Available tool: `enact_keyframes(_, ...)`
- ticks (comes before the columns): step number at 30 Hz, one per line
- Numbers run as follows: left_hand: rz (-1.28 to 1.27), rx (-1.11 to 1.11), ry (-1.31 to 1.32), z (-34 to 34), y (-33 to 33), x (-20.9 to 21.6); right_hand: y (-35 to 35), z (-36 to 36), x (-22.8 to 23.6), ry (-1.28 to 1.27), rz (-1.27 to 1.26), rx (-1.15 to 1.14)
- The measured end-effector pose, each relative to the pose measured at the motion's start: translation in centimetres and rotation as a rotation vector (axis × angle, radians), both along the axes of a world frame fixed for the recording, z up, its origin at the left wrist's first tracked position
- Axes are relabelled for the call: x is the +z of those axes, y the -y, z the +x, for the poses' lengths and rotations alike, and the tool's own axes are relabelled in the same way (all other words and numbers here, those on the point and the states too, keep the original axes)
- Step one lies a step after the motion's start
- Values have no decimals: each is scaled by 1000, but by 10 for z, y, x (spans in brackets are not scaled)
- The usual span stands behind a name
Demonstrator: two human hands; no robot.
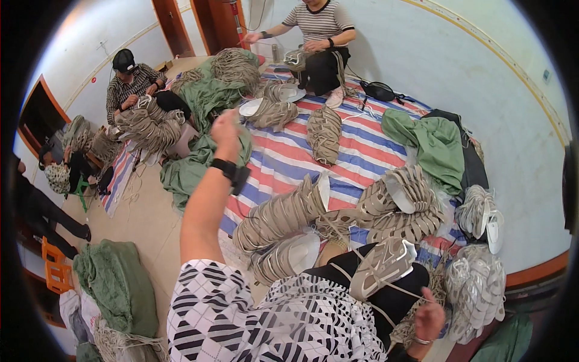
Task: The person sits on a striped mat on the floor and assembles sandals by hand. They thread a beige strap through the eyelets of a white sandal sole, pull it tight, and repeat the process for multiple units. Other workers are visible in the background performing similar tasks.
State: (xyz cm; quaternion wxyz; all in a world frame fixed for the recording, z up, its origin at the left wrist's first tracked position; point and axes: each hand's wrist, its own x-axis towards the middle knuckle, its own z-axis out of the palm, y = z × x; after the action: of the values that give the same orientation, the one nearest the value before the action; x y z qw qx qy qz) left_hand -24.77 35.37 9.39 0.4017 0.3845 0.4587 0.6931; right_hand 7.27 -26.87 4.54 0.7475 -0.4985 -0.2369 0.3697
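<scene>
A beige-and-white shoe upper (383, 268) rests across my lap on black trousers, with pale laces running out from it. One shoelace (405, 291) stretches from the upper to my right hand (429, 315), whose fingers are bent in against it at the lower right. My left hand (226, 128) is raised far out in front, its arm extended and its fingers closed. Whatever it may grip is too fine to make out. Stacked shoe uppers (280, 214) lie just beyond my lap, and another nested stack (401, 208) curves to the right.
A striped sheet (280, 163) covers the floor. Two seated people (136, 90) (319, 36) handle shoe uppers across from me; others are at far left. Green cloth (431, 142) lies by the right wall, hanging bundles (476, 289) below it. A green sack (117, 283) stands left.
</scene>
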Motion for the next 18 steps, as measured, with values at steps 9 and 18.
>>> enact_keyframes(9, -125, 380, -214, -267, -100, 1, 232, 126, 44, -312, 460, -546)
enact_keyframes(18, -498, 1065, -1207, -402, -34, 109, 76, 89, -32, 87, -551, -581)
